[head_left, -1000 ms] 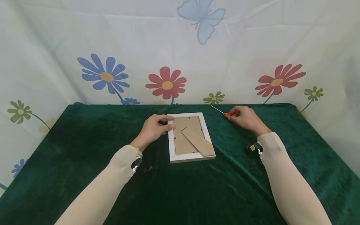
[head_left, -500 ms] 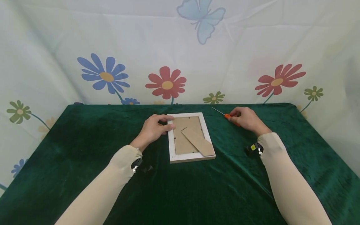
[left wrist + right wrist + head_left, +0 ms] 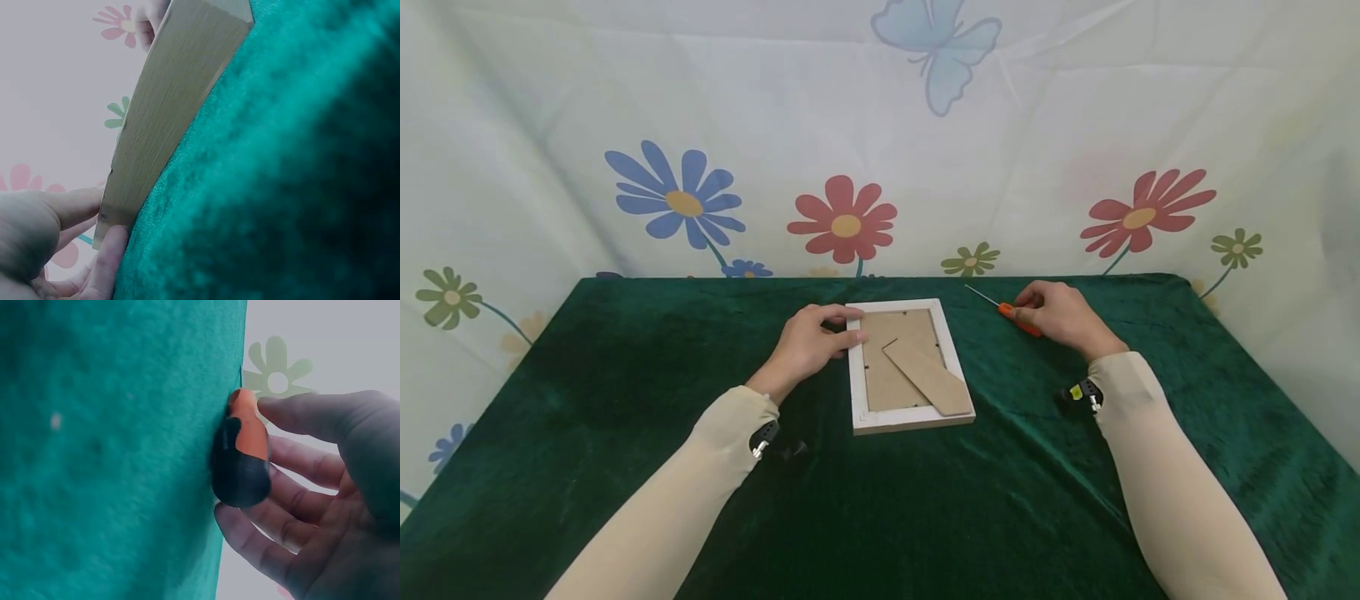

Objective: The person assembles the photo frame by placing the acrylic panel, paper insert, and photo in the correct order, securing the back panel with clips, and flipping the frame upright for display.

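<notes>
A white-edged picture frame [image 3: 859, 400] lies back side up on the green cloth, a brown stand leg [image 3: 928, 379] slanting across its backing. My left hand [image 3: 805, 343] holds the frame's upper left edge; in the left wrist view, one finger [image 3: 109, 259] presses the wooden side and another digit reaches over the top. To the right, an orange and black screwdriver [image 3: 1018, 319] lies on the cloth, its thin shaft pointing up and left. Beside its handle rests my right hand [image 3: 1060, 315], fingers loosely bent. In the right wrist view, the thumb tip [image 3: 272, 407] is near the handle's orange neck.
Green velvet cloth [image 3: 910, 517] covers the table. A pale curtain [image 3: 760, 92] printed with flowers and a butterfly hangs behind the table's far edge. A dark wrist device [image 3: 1082, 393] sits at my right sleeve cuff.
The right hand has shifted slightly right and loosened, showing more of the screwdriver's handle. The screwdriver's tip has dropped a little. My left hand and the picture frame stay put.
</notes>
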Motion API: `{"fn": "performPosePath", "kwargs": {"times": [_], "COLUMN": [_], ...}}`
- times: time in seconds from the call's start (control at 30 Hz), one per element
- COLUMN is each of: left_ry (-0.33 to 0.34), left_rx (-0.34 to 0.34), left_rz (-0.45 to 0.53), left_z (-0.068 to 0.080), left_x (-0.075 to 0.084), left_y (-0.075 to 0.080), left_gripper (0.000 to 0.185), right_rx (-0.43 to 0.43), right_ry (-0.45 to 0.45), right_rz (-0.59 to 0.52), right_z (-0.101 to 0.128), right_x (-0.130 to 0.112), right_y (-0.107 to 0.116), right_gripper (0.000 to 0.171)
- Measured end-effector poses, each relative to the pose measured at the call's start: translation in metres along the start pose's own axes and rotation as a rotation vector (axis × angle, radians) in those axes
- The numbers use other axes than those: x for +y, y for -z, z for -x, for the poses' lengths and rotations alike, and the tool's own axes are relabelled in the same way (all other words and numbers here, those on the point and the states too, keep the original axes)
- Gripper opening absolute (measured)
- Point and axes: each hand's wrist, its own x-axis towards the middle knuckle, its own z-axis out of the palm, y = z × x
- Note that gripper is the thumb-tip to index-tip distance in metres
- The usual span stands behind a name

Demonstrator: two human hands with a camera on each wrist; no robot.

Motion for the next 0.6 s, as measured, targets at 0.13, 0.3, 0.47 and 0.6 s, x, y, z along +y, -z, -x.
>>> {"fn": "performPosePath", "kwargs": {"times": [0.13,0.3,0.47,0.6], "left_ry": [0.001,0.005,0.011,0.012], "left_rx": [-0.005,-0.009,-0.008,0.002], "left_rz": [0.008,0.022,0.033,0.042], "left_z": [0.000,0.000,0.000,0.001], "left_x": [0.000,0.000,0.000,0.000], "left_y": [0.001,0.001,0.002,0.002], "left_gripper": [0.043,0.043,0.043,0.045], "right_rx": [0.048,0.137,0.193,0.196], "right_ry": [0.048,0.106,0.149,0.180], "right_rz": [0.051,0.100,0.086,0.042], "right_z": [0.001,0.005,0.009,0.010], "right_x": [-0.002,-0.014,-0.029,-0.036], "right_y": [0.002,0.004,0.002,-0.004], "right_gripper": [0.033,0.033,0.031,0.031]}}
